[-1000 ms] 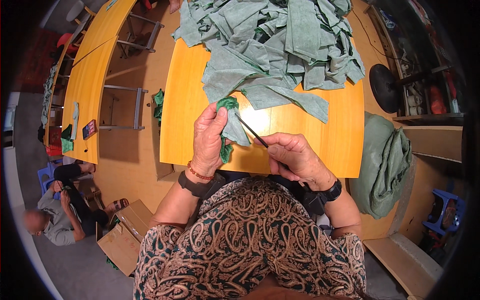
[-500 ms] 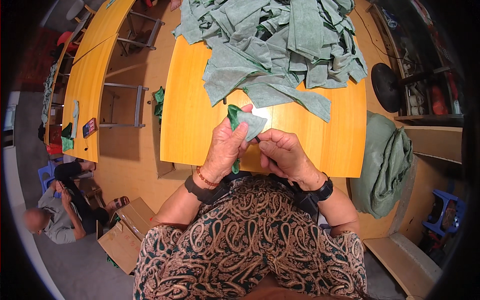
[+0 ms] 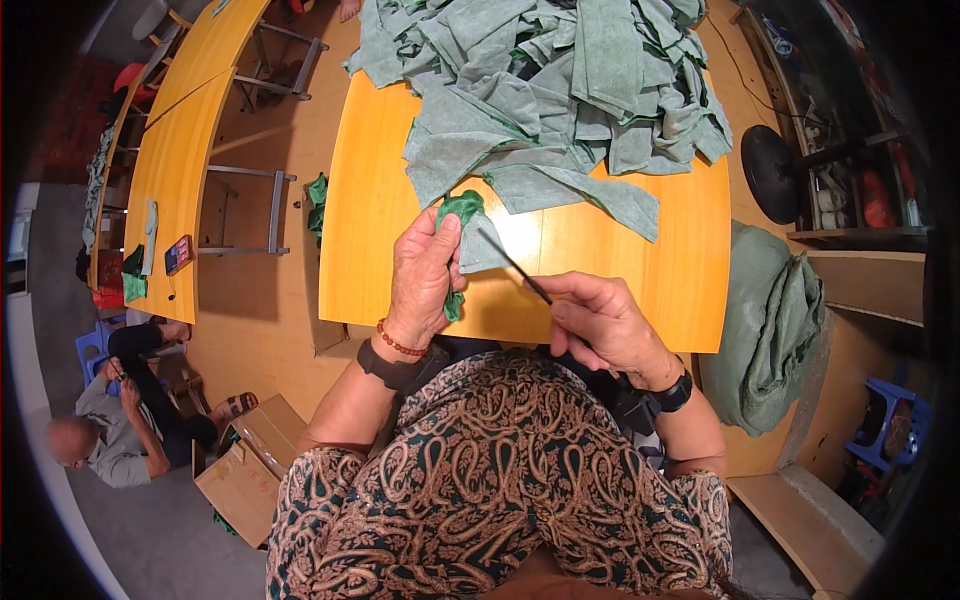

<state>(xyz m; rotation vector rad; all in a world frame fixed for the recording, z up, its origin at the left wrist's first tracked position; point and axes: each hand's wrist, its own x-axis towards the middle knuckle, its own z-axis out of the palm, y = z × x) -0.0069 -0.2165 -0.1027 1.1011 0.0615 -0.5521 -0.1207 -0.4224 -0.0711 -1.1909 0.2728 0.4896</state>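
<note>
Over the near part of the yellow table (image 3: 650, 270), my left hand (image 3: 420, 275) pinches a piece of green cloth (image 3: 482, 248), pale on one side and shiny dark green on the other. A dark green end of it hangs below my fingers. My right hand (image 3: 605, 325) is closed on the lower end of a thin black stick (image 3: 522, 275). The stick slants up to the left, and its far end meets the cloth; whether it goes inside I cannot tell. Beyond my hands lies a large heap of similar green cloth pieces (image 3: 540, 110).
A big green bundle (image 3: 765, 330) stands on the floor right of the table. At lower left a cardboard box (image 3: 250, 470) sits near a seated person (image 3: 130, 420). A second yellow table (image 3: 180, 150) runs along the left. Shelves (image 3: 860, 235) and a blue stool (image 3: 890, 425) are at right.
My right hand has moved right and slightly down, away from my left, and more of the black stick shows. My left hand has shifted a little left with the cloth, which has turned.
</note>
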